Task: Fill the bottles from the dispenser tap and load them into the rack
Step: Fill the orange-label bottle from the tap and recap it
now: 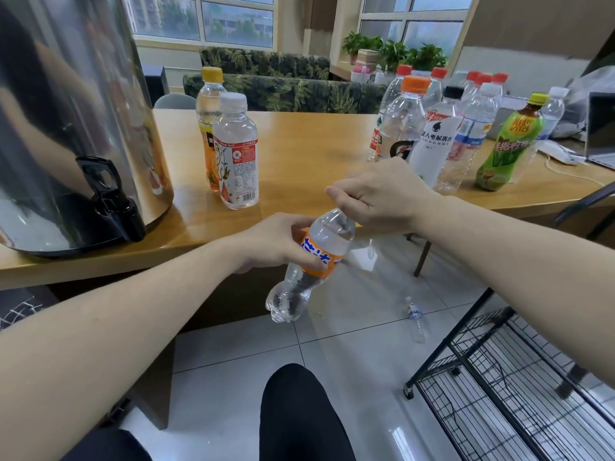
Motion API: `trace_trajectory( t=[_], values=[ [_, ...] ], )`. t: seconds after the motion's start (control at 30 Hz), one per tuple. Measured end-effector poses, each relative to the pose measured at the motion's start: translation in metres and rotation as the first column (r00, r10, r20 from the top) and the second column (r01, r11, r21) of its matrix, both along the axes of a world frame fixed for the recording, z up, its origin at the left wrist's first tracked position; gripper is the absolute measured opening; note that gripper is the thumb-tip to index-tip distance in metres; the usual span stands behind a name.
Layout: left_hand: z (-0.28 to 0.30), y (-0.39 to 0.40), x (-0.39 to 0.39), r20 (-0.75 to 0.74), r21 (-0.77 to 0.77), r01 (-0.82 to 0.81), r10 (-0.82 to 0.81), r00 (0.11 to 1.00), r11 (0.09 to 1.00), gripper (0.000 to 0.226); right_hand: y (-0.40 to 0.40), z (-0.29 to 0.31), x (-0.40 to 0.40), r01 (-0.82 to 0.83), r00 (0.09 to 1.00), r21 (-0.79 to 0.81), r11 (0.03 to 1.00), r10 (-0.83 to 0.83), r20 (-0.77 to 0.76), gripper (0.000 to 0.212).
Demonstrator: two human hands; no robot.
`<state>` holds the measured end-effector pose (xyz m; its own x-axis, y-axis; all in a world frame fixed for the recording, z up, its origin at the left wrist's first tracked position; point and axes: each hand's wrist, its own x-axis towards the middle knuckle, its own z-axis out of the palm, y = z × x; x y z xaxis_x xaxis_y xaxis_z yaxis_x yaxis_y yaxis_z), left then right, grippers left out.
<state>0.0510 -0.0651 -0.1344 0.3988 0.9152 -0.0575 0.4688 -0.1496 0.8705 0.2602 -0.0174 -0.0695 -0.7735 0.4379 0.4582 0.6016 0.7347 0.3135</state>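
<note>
A clear bottle with an orange label [309, 261] is held tilted in front of the table edge, its neck pointing up and right. My left hand [276, 241] grips it around the label. My right hand [376, 194] is curled over its top, hiding the cap and neck. The steel dispenser [66, 121] stands on the table at the left, with its black tap [113, 201] hanging over the table edge. A black wire rack [506, 387] stands on the floor at the lower right; the shelves in view hold no bottles.
Two capped bottles [233, 148] stand on the wooden table [306, 144] beside the dispenser. Several more bottles [442, 128] cluster at the table's right. A small bottle [416, 319] lies on the tiled floor. My dark-clothed knee [299, 410] is below.
</note>
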Motion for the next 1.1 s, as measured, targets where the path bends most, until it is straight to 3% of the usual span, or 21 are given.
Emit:
trace_trajectory(
  t=[0.13,0.27,0.37,0.47,0.6,0.67,0.83,1.1],
  values=[
    [-0.001,0.0,0.005,-0.012,0.028,-0.03,0.03,0.999,0.999,0.062,0.001,-0.008,0.001,0.185,0.98,-0.107,0.977,-0.191,-0.049,0.067],
    [0.001,0.0,0.011,0.02,0.04,-0.088,0.088,0.996,0.995,0.059,0.002,-0.005,-0.002,0.273,0.944,-0.306,0.912,-0.315,-0.096,0.067],
    [0.01,0.001,0.012,0.059,0.037,-0.106,0.104,0.993,0.994,0.045,0.002,0.001,0.0,0.247,0.903,-0.539,0.805,-0.393,-0.174,0.067],
    [0.024,0.002,0.013,0.047,0.027,-0.111,0.11,0.993,0.993,0.035,0.006,0.001,0.005,0.194,0.875,-0.648,0.737,-0.429,-0.226,0.075],
    [0.045,0.009,0.017,0.066,0.015,-0.203,0.202,0.977,0.979,0.029,0.014,-0.007,0.01,0.226,0.837,-0.702,0.676,-0.503,-0.215,0.089],
    [0.056,0.014,0.019,0.071,-0.002,-0.246,0.246,0.967,0.969,0.027,0.015,-0.009,0.012,0.258,0.828,-0.699,0.667,-0.526,-0.196,0.084],
    [0.079,0.037,0.023,0.108,-0.003,-0.348,0.346,0.932,0.937,0.05,0.017,-0.013,0.019,0.329,0.817,-0.698,0.636,-0.563,-0.128,0.069],
    [0.103,0.091,0.031,0.219,0.019,-0.505,0.489,0.844,0.863,0.059,0.032,-0.017,0.025,0.378,0.811,-0.618,0.689,-0.569,-0.138,0.068]
  ],
)
